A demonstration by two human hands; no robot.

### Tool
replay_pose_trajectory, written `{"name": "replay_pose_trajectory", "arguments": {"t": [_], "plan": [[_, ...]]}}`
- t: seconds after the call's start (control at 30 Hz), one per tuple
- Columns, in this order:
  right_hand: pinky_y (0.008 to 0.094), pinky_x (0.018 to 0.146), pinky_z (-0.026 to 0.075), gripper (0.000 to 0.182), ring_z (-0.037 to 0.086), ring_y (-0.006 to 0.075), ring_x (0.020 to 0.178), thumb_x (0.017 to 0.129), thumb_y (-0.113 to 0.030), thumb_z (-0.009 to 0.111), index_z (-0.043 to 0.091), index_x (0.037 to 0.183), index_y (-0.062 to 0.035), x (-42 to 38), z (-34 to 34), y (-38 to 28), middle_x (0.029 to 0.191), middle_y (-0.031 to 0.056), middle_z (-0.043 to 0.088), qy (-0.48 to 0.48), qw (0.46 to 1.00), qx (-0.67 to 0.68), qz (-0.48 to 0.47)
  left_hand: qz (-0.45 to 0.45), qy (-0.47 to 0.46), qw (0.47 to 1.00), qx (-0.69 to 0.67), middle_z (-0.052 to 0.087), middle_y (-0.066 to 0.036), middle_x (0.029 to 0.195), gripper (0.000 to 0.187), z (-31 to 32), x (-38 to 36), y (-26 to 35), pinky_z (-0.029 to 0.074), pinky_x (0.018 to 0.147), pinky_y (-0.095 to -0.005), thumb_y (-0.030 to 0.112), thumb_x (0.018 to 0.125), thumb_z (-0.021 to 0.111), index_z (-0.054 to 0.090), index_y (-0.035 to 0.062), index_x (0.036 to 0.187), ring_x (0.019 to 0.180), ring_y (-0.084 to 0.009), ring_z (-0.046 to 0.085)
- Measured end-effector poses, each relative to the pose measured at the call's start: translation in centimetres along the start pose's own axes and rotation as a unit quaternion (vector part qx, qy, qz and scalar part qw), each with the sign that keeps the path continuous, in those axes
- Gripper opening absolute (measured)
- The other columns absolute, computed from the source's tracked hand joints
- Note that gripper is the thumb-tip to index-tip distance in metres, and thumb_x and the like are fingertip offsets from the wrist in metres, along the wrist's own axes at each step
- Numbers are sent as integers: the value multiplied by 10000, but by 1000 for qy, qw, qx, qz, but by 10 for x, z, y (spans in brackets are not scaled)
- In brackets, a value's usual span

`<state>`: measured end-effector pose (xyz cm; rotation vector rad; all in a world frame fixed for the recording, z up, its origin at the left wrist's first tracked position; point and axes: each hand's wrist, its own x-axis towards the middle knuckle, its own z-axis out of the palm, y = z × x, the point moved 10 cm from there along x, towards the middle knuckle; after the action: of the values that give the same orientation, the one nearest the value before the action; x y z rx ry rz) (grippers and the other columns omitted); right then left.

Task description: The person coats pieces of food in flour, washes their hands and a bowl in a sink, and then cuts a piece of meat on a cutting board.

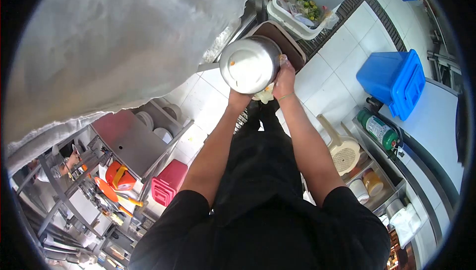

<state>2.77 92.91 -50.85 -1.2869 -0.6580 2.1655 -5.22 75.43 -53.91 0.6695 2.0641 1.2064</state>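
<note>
White floor tiles point(320, 79) surround a metal pot point(249, 65) held at the upper centre of the frame.
The right hand point(284, 77) has its fingers bent close together against the pot's right side; the left hand point(240, 100) supports its lower edge, fingers hidden, their spread impossible to tell. A steady hold calls for even pressure from both hands, mindful of the brown bin point(289, 46) just beyond.

own hand point(239, 100) point(284, 77): 2 | held pot point(249, 65): 1 | green cylinder point(378, 128): 1 | crimson bin point(168, 182): 1
</note>
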Motion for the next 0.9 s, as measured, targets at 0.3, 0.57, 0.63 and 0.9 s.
{"name": "replay_pose_trajectory", "arguments": {"t": [0.3,0.57,0.63,0.9], "plan": [[362,996,504,332,649,209,1095,1075,-269,473,615,1235,-15,-10,-1,-83,1194,80,683,18,1000,23,3,-98,61,988,101,300,-276,1489,1208,-15,4,32,460,1091,-472,330,760,873,51,72,1606,1340,-437,450],[380,995,512,342,637,233,1142,1062,-237,469,584,1290,-9,-10,-20,-96,1253,112,657,11,998,57,1,-202,-90,912,346,368,-346,1412,1058,23,39,4,524,1006,-410,593,891,656,220,-188,1458,1210,-420,598],[393,1000,517,361,632,247,1168,1056,-223,470,571,1328,-9,-18,-23,-98,1280,124,650,28,997,71,9,-201,-120,890,391,377,-355,1391,1013,39,49,-11,533,994,-382,583,908,643,262,-195,1431,1205,-408,606],[384,990,508,350,640,227,1108,1055,-252,471,603,1285,-25,-21,-16,-68,1238,107,665,15,999,2,36,-67,-5,969,-237,467,-248,1456,737,67,94,-57,507,1005,-453,478,945,617,423,-33,1438,1283,-365,559]]}}
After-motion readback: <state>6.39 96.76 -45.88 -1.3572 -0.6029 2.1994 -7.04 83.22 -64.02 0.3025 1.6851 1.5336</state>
